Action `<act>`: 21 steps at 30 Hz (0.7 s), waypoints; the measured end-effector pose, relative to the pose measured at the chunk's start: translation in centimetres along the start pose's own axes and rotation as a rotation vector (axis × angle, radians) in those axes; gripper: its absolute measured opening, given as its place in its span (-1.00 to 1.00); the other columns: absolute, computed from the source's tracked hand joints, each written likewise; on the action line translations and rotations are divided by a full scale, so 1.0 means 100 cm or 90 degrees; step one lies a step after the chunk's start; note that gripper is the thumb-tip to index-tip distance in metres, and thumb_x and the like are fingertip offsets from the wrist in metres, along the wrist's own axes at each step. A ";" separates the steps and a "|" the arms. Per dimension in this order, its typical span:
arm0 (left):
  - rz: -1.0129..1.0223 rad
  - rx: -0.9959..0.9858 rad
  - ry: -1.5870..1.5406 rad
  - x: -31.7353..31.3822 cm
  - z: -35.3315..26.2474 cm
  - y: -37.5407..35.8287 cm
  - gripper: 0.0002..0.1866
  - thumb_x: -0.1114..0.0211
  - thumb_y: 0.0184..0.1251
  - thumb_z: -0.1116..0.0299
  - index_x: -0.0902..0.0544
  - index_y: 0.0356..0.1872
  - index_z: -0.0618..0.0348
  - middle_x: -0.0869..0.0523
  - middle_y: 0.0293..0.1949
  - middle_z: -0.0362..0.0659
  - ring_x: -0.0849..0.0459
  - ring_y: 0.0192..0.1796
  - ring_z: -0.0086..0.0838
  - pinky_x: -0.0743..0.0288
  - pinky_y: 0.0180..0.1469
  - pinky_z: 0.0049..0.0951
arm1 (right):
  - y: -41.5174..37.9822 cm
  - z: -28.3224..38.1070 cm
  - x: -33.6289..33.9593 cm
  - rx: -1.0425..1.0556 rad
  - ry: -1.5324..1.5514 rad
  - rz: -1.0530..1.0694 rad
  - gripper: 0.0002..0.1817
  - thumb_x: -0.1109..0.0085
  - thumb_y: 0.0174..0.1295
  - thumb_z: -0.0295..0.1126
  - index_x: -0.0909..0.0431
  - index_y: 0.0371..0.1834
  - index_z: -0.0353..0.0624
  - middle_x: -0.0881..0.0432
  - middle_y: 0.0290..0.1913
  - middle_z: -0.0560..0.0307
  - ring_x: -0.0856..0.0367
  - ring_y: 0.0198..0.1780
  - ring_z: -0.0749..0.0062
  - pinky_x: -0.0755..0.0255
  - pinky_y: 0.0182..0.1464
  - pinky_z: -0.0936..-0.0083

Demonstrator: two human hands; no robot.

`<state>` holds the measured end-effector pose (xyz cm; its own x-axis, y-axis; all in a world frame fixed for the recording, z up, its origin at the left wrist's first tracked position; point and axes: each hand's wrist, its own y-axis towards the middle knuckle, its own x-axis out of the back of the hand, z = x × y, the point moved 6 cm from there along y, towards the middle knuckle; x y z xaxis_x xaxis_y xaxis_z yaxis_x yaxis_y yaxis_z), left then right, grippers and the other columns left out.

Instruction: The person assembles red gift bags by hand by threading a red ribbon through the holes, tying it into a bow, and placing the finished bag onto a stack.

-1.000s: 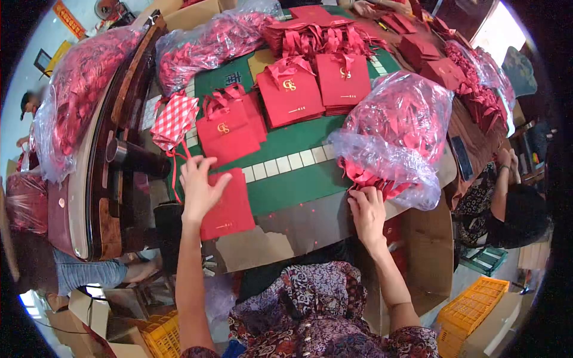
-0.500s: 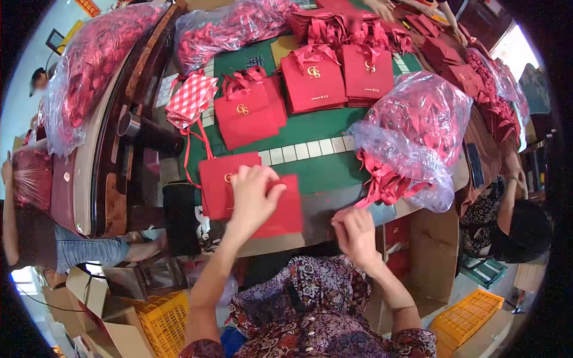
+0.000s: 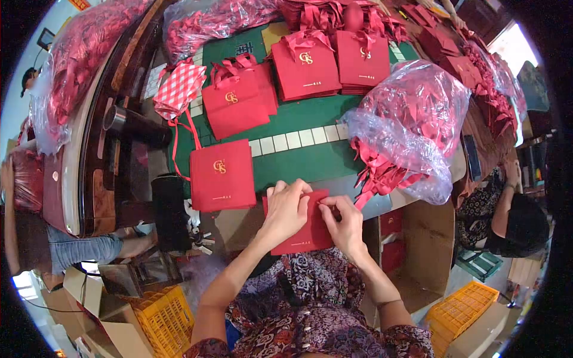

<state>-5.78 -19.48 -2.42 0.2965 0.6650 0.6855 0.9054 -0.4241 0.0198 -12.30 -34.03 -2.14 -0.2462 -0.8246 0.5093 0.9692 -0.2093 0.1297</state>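
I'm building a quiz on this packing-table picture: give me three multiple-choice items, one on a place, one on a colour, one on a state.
1. Where does the red bag with the gold logo lie, seen from the bag in the hands?
A. to the left of it
B. to the right of it
C. under it

2. What pattern has the cloth bag near the table's left side?
A. plain green
B. red and white checks
C. blue stripes

3. How is the bag in the hands held?
A. by the left hand only
B. by the right hand only
C. by both hands

Answers: 1 A, it lies flat on the green table left of the hands. 2 B, the checks show plainly. 3 C, both hands' fingers rest on it.
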 end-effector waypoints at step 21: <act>-0.100 -0.018 0.050 0.004 -0.020 -0.012 -0.88 -0.29 0.28 0.45 -0.68 -0.19 0.08 -0.77 -0.27 -0.13 -0.60 -0.20 -0.19 -0.34 -0.07 -0.19 | 0.015 0.010 -0.008 0.038 -0.118 0.032 -0.87 -0.37 0.14 -0.53 -0.63 -0.27 -0.26 -0.67 -0.33 -0.04 -0.70 -0.39 0.20 -0.58 -0.33 0.37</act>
<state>-7.40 -19.96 -0.71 0.1256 0.6749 0.7271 0.9294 -0.3364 0.1517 -10.64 -33.16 -1.49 -0.1982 -0.7212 0.6638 0.9800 -0.1341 0.1469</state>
